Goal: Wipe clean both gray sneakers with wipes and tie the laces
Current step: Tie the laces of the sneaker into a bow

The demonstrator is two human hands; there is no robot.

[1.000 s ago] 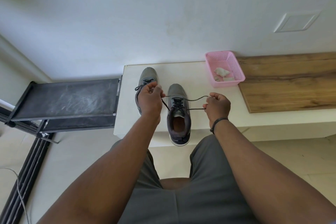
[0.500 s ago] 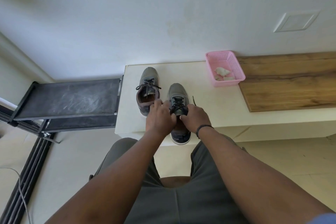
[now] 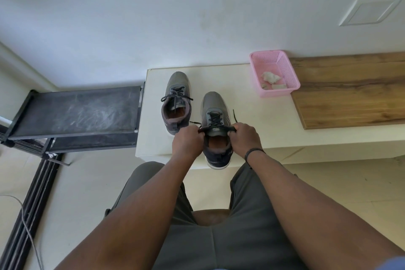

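Two gray sneakers stand on a white bench [image 3: 252, 129], toes toward the wall. The left sneaker [image 3: 177, 94] has its dark laces tied in a bow. The right sneaker [image 3: 213, 105] is nearer me, its heel over the bench's front edge. My left hand [image 3: 187, 141] and my right hand [image 3: 244, 137] sit on either side of its tongue, each pinching a loop of the black lace [image 3: 215, 128] stretched between them. Loose lace ends stick out beside both hands.
A pink basket [image 3: 293, 79] with crumpled used wipes [image 3: 270, 78] stands at the back right of the bench. A wooden board [image 3: 350, 92] lies to its right. A black rack [image 3: 74, 114] stands left of the bench. My knees are below the bench edge.
A second ago my hands were wide apart pulling the lace ends taut. They came together over the right sneaker, then drew slightly apart, each holding a loop.
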